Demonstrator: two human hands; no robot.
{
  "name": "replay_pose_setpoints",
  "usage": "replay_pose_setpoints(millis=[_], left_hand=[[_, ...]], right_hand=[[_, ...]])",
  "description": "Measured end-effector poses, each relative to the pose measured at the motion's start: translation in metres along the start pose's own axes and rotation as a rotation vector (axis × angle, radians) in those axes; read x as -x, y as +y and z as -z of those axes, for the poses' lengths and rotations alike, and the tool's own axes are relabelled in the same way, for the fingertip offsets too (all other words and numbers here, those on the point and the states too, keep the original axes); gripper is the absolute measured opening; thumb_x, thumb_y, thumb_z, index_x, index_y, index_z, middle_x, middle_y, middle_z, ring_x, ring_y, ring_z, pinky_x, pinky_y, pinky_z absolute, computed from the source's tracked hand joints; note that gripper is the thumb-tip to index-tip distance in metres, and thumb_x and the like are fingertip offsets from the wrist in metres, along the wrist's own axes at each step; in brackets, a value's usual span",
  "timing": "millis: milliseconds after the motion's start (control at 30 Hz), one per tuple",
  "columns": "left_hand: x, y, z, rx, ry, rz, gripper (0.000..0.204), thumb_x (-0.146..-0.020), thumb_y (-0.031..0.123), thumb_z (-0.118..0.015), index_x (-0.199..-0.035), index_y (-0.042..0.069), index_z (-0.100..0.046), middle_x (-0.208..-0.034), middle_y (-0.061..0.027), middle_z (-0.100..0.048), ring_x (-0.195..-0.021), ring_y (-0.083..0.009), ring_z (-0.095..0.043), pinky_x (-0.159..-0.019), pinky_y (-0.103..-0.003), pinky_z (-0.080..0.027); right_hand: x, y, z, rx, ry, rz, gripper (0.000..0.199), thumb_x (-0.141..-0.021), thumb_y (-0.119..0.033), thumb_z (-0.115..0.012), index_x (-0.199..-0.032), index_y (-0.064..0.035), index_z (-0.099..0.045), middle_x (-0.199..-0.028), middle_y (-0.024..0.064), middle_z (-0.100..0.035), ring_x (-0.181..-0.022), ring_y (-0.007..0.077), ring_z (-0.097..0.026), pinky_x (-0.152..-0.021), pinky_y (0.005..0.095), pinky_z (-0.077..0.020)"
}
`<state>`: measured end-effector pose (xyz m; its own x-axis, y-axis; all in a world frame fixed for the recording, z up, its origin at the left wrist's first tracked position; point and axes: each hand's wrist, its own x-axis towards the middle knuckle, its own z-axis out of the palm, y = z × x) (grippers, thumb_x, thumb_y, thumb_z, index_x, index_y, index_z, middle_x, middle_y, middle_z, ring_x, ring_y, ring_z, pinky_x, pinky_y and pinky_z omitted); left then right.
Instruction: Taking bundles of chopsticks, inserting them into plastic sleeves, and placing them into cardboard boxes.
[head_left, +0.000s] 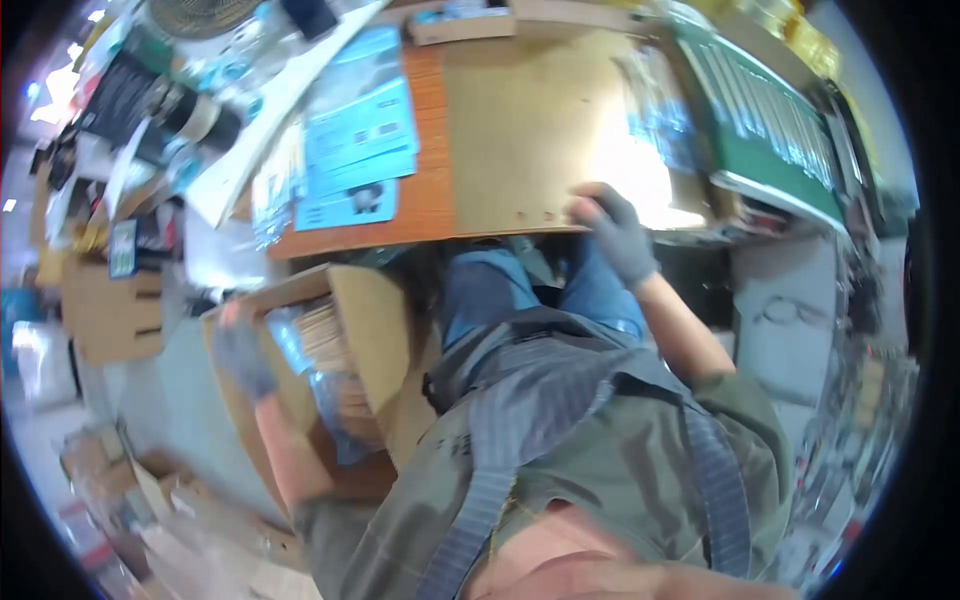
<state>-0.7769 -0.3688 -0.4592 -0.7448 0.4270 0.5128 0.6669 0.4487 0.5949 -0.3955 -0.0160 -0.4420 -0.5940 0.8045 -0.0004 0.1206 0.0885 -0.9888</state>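
My left hand, in a grey glove with bare fingertips, is at the outer left side of an open cardboard box. Motion smears its fingers, so their grip is unclear. Inside the box lie a stack of brown cardboard pieces and some clear-blue plastic bags. My right hand, gloved the same way, is by the table's front edge, over the tan board. Its fingers are loosely bent, and I see nothing between them.
Blue printed packets lie on the orange tabletop left of the board. Clear plastic sleeves rest on its right side. A green tray with several slim packs stands farther right. Bottles and clutter fill the far left.
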Motion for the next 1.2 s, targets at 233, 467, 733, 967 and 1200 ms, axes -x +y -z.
replay_pose_setpoints(millis=[233,467,733,967,1200], left_hand=[[-0.119,0.071,-0.198,-0.561,-0.628,-0.511,0.028,-0.085,0.021,-0.053,-0.107,0.006,-0.061,-0.101,-0.0155,-0.064,-0.099,-0.0344,-0.059,-0.087,-0.039,-0.047],[-0.171,0.037,-0.247,-0.643,-0.908,-0.345,0.036,-0.087,0.021,-0.046,-0.117,0.006,-0.057,-0.122,-0.0192,-0.055,-0.115,-0.0346,-0.052,-0.098,-0.044,-0.041],[-0.112,0.18,-0.294,0.045,-0.695,-0.455,0.038,-0.085,0.018,-0.06,-0.118,-0.001,-0.055,-0.117,-0.0203,-0.058,-0.11,-0.0339,-0.055,-0.092,-0.038,-0.044],[-0.058,0.261,-0.405,0.196,-0.765,-0.379,0.059,-0.088,0.038,-0.059,-0.127,-0.005,-0.046,-0.126,-0.0247,-0.05,-0.119,-0.0366,-0.048,-0.1,-0.042,-0.037],[-0.029,0.293,-0.478,0.131,-0.558,-0.357,0.077,-0.082,0.042,-0.064,-0.136,-0.005,-0.037,-0.136,-0.0257,-0.041,-0.126,-0.0388,-0.038,-0.107,-0.045,-0.028]], right_hand=[[0.001,0.018,0.007,-0.146,-0.046,-0.082,0.024,-0.093,-0.015,-0.053,-0.108,0.0035,-0.057,-0.087,0.0073,-0.061,-0.079,0.0136,-0.059,-0.077,0.0248,-0.0476],[0.001,0.025,0.066,0.081,0.228,-0.186,0.022,-0.09,-0.015,-0.058,-0.103,0.002,-0.062,-0.087,0.0051,-0.063,-0.085,0.0115,-0.06,-0.076,0.0258,-0.0484],[-0.23,0.056,0.149,1.206,0.357,-0.189,0.112,-0.064,-0.062,-0.071,-0.144,-0.0029,-0.02,-0.143,0.0278,-0.028,-0.128,0.0378,-0.04,-0.102,0.0418,-0.036],[-0.267,0.091,0.186,0.879,0.439,-0.473,0.081,-0.063,-0.043,-0.072,-0.123,0.0056,-0.047,-0.1,0.0284,-0.064,-0.101,0.0378,-0.062,-0.087,0.0401,-0.0494],[-0.233,0.021,0.22,0.43,0.394,0.082,0.073,-0.08,-0.047,-0.066,-0.131,0.0011,-0.047,-0.13,0.0213,-0.052,-0.121,0.0333,-0.05,-0.104,0.0349,-0.0357]])
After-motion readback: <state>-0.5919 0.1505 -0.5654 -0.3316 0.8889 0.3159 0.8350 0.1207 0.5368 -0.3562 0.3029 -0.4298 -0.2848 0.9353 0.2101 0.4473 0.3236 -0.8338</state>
